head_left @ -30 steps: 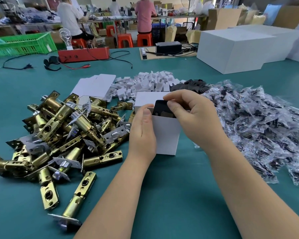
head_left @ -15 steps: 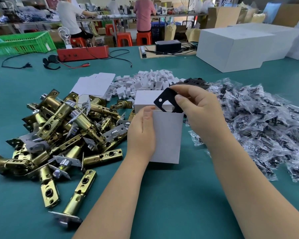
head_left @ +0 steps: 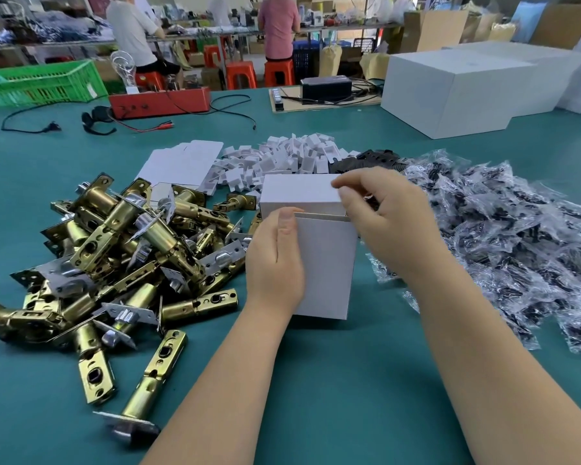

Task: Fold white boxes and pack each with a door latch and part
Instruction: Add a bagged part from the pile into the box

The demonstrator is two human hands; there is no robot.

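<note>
2 hands on white box [head_left: 326, 263], upright at table [head_left: 316, 397] centre: left hand [head_left: 275, 260] clasps its left wall to steady it, right hand [head_left: 379, 213] pinches lid flap [head_left: 299, 194] to close. Latch pile [head_left: 114, 250] lies left.

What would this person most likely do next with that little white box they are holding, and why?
Probably press the lid down and tuck it shut. The white box stands upright on the table, the left hand gripping its side, while the right hand pinches the lid's far corner. A narrow gap shows along the front edge, so the lid is folded over but not yet closed.
</note>
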